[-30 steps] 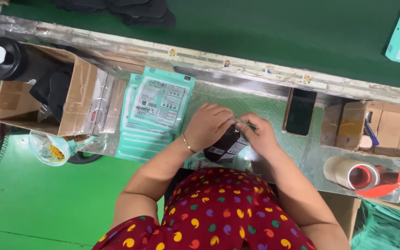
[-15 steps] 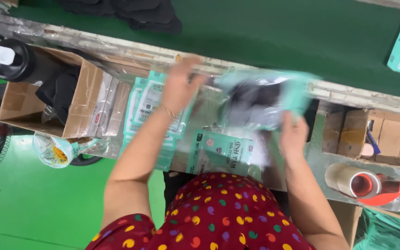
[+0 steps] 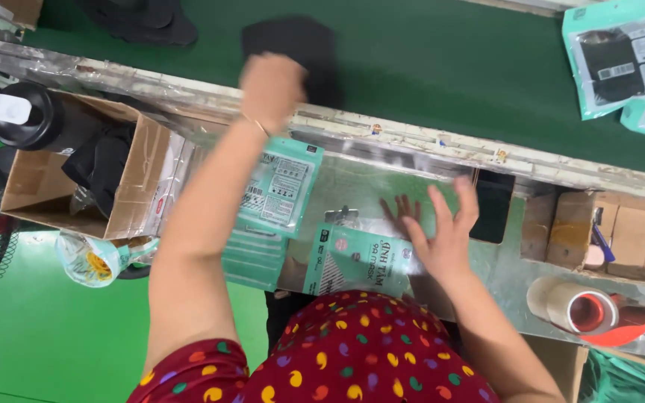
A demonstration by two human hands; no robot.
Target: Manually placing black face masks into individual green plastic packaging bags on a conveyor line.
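Note:
My left hand (image 3: 270, 86) reaches far out over the metal rail onto the green belt (image 3: 427, 82). Its fingers curl on the near edge of a flat black fabric piece (image 3: 293, 41). Low above the shiny metal tabletop (image 3: 367, 190) hovers my right hand (image 3: 446, 235), fingers spread and holding nothing. Just left of that hand lies a teal printed pouch (image 3: 356, 261). More teal pouches (image 3: 278, 186) are stacked under my left forearm.
An open cardboard box (image 3: 136, 186) with black items stands at the left, a black bottle (image 3: 35, 116) beside it. Filled teal pouches (image 3: 614, 56) lie on the belt at top right. A black phone (image 3: 490, 205), small cardboard boxes (image 3: 606, 231) and a tape roll (image 3: 572, 306) sit at the right.
Both hands were together on a dark item at the table. The right hand then lifted a teal pouch and now is empty; the left arm stretched out to the black piece on the belt.

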